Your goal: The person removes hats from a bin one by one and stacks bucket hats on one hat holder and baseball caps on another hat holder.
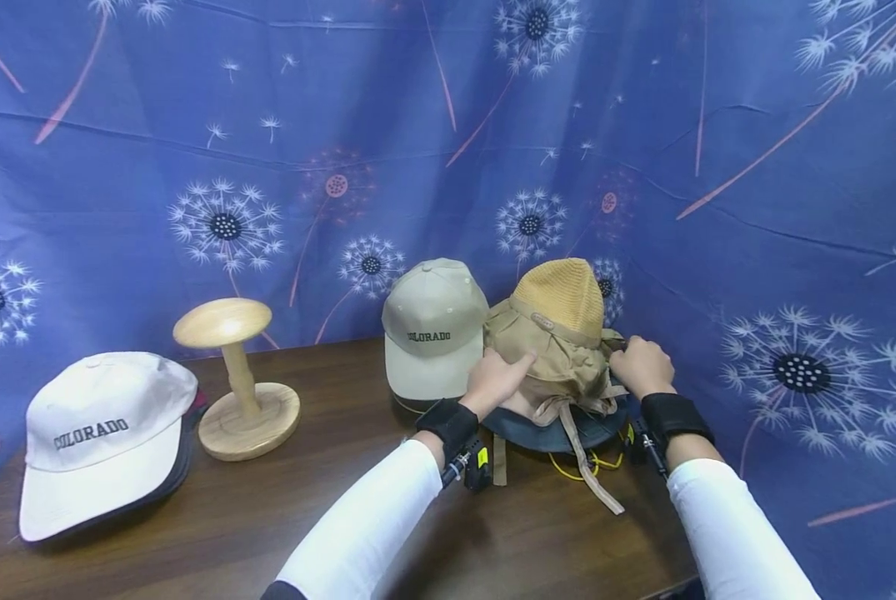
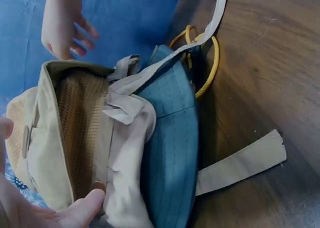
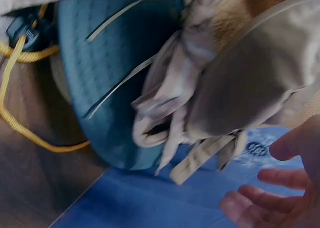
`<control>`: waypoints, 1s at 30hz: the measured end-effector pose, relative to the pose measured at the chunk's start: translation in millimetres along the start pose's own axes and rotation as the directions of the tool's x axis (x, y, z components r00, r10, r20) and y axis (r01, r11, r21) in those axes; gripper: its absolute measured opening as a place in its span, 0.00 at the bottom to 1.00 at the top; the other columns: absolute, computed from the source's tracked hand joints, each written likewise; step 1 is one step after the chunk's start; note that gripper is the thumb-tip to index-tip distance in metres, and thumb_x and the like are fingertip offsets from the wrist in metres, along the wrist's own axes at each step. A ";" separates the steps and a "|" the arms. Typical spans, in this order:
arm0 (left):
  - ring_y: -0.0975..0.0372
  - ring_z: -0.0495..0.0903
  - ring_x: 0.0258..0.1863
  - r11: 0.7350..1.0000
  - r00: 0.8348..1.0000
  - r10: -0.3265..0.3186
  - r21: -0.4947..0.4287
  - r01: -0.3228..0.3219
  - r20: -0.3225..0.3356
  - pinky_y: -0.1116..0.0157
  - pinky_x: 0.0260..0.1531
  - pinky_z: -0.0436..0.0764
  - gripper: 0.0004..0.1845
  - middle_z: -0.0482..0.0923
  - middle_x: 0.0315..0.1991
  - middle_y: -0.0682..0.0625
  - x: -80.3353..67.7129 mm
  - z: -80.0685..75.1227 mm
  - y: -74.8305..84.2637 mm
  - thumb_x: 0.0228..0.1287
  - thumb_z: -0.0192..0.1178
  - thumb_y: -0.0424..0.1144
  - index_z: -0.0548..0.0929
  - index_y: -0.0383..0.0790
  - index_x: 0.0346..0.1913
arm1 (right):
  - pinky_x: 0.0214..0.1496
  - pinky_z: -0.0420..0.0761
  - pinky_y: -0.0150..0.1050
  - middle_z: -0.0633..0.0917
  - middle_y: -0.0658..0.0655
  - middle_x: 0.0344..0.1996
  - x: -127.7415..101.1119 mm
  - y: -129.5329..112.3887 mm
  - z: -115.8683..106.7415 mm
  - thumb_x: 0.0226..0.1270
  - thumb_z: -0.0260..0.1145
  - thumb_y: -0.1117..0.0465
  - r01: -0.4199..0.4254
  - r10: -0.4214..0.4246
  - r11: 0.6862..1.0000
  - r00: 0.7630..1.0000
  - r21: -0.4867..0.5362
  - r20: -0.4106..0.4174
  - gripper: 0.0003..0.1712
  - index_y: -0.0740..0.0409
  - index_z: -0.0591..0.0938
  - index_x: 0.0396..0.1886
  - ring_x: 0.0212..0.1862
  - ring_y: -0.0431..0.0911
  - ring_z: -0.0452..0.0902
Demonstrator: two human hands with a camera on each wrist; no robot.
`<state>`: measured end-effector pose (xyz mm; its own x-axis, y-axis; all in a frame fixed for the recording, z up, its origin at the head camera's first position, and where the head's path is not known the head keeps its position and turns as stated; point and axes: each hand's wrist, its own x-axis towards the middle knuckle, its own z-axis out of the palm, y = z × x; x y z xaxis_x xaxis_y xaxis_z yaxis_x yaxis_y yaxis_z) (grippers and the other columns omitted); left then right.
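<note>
A tan sun hat (image 1: 560, 333) with a straw-coloured crown lies on a blue hat (image 1: 545, 433) at the table's back right. Its loose straps (image 1: 590, 467) and a yellow cord (image 1: 568, 471) trail toward me. My left hand (image 1: 496, 379) rests on the tan hat's left side, and in the left wrist view its thumb (image 2: 85, 208) touches the tan fabric (image 2: 75, 128). My right hand (image 1: 641, 365) is at the hat's right side. In the right wrist view its fingers (image 3: 270, 198) are spread and relaxed, just apart from the hat (image 3: 240, 88), holding nothing.
A beige COLORADO cap (image 1: 432, 333) stands just left of the stacked hats. A wooden hat stand (image 1: 233, 375) is further left, then a white COLORADO cap (image 1: 102, 433) lying on a dark cap. The brown table (image 1: 267, 517) is backed by a blue dandelion-print cloth (image 1: 417, 125).
</note>
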<state>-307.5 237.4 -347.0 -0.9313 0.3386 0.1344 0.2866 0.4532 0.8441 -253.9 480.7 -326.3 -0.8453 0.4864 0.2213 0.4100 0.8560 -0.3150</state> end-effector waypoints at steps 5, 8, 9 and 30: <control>0.59 0.81 0.37 0.985 0.999 -0.042 -0.168 0.043 0.007 0.67 0.39 0.79 0.41 0.82 0.41 0.47 4.4 2.0 0.4 0.58 0.56 0.65 0.71 0.33 0.61 | 0.22 0.66 0.40 0.69 0.56 0.14 9.4 3.8 12.6 0.62 0.49 0.59 -0.010 0.009 0.999 1.000 0.047 0.028 0.16 0.59 0.69 0.17 0.20 0.52 0.68; 0.67 0.64 0.13 0.953 0.992 -0.106 -0.277 0.122 0.072 0.73 0.16 0.65 0.36 0.67 0.16 0.58 7.7 3.9 0.3 0.57 0.58 0.66 0.79 0.33 0.48 | 0.20 0.62 0.36 0.62 0.49 0.08 11.3 6.4 20.2 0.59 0.48 0.60 -0.024 0.020 0.994 0.999 0.106 0.038 0.19 0.52 0.63 0.09 0.16 0.47 0.62; 0.68 0.61 0.12 0.934 0.986 -0.133 -0.321 0.157 0.097 0.73 0.14 0.64 0.36 0.63 0.15 0.58 8.2 4.4 0.3 0.56 0.59 0.66 0.79 0.32 0.47 | 0.20 0.61 0.36 0.62 0.48 0.08 11.6 7.2 22.8 0.58 0.48 0.60 -0.028 0.024 0.992 0.999 0.125 0.038 0.19 0.50 0.62 0.08 0.16 0.46 0.62; 0.43 0.73 0.63 0.536 0.963 -0.141 -0.800 0.268 0.228 0.61 0.57 0.81 0.45 0.63 0.68 0.33 19.1 25.7 -1.3 0.60 0.66 0.40 0.49 0.30 0.71 | 0.58 0.80 0.48 0.67 0.71 0.60 6.8 2.9 37.8 0.70 0.39 0.36 -0.376 0.204 0.713 0.919 0.591 0.338 0.51 0.76 0.48 0.72 0.49 0.51 0.75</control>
<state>-319.9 264.5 -358.8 -0.8862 0.4505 -0.1081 -0.2761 -0.3262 0.9041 -271.4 479.8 -360.6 -0.8086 0.5623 -0.1732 0.4081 0.3240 -0.8535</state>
